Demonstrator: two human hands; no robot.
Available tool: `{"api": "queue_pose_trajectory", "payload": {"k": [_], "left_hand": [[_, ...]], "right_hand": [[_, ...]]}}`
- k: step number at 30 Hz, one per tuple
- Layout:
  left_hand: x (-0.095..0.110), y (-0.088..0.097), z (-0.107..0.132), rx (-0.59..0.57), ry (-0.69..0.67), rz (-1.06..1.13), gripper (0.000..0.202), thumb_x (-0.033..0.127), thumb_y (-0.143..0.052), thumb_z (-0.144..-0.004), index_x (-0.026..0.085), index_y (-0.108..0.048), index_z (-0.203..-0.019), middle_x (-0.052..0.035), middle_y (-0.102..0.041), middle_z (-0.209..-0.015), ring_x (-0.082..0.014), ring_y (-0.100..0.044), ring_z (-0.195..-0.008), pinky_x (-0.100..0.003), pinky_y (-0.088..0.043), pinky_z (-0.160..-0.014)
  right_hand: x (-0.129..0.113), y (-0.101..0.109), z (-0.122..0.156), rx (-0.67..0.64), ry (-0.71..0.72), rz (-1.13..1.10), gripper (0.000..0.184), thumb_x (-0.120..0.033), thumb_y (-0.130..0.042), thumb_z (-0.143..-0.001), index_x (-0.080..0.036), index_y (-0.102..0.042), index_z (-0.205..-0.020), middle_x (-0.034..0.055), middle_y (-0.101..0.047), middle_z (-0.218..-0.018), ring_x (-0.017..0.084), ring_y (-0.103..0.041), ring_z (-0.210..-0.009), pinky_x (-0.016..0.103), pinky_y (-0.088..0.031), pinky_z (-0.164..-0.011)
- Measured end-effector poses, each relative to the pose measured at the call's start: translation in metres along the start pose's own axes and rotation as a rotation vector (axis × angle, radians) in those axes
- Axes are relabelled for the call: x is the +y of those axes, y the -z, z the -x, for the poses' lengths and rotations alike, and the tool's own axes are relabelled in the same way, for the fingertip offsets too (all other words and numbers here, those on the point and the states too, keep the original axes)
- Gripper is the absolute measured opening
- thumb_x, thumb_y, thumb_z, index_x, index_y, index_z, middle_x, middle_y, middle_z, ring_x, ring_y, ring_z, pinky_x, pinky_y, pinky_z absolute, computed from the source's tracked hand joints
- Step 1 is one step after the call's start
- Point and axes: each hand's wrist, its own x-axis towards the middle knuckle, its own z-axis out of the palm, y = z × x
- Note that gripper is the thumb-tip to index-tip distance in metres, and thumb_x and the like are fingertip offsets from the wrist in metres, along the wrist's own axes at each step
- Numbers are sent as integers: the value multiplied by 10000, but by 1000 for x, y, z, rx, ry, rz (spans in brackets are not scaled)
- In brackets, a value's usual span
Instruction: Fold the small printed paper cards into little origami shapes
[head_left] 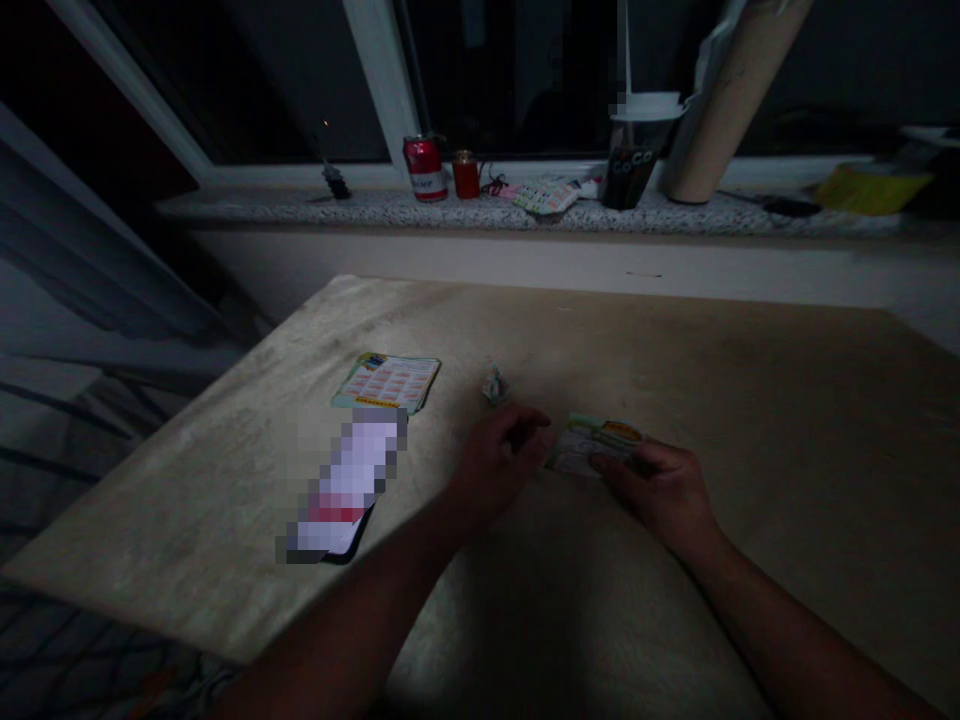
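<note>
A small printed card lies flat on the beige tabletop. My right hand rests on the card's near right corner, fingers curled onto it. At the card's left edge sits my left hand, its fingers bent in a pinch; whether anything is between them is hidden in the dim light. A tiny crumpled scrap lies just beyond my left hand. A stack of similar printed cards sits further left, with a phone lying in front of it.
Behind the table runs a stone window sill holding a red can, a small red jar, a dark lidded cup, a cardboard tube and a yellow item. The table's left edge drops off near dark fabric.
</note>
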Motion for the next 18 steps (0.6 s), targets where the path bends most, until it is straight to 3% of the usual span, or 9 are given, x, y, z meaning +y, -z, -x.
{"api": "queue_pose_trajectory", "payload": {"k": [2, 4, 9, 14, 18], "left_hand": [[4, -2, 3, -13, -190, -57, 216, 345, -682, -809, 164, -685, -926, -24, -642, -848, -142, -569, -785, -265, -453, -736], [7, -6, 4, -18, -257, -53, 177, 326, -695, -810, 165, -681, -881, -15, -623, -812, -134, -557, -745, -258, -451, -699], [5, -12, 2, 44, -191, 64, 150, 302, -674, -843, 169, -689, -775, 4, -613, -731, -118, -556, -692, -239, -451, -649], [-4, -16, 4, 64, -132, 102, 160, 312, -695, -841, 165, -707, -778, 7, -615, -715, -116, -566, -677, -235, -466, -632], [-9, -20, 6, 19, -55, 144, 181, 330, -725, -825, 156, -725, -773, 2, -625, -708, -116, -574, -677, -227, -468, -620]], "right_hand": [[1, -1, 1, -7, -49, -41, 38, -250, -766, -799, -239, -791, -825, 45, -770, -883, 210, -714, -826, 354, -599, -754], [2, -2, 3, -27, -90, -80, 68, -267, -783, -782, -243, -799, -843, 45, -775, -891, 207, -720, -824, 347, -602, -755], [6, -4, 5, -73, -191, -163, 127, -289, -814, -768, -240, -805, -885, 51, -789, -921, 195, -727, -826, 329, -601, -770], [-1, -7, 6, -81, -298, -291, 225, -355, -815, -775, -252, -781, -972, 38, -797, -901, 182, -742, -774, 300, -612, -710], [-4, -9, 6, -47, -358, -371, 213, -413, -804, -778, -231, -764, -881, 32, -787, -821, 162, -724, -674, 279, -599, -645]]}}
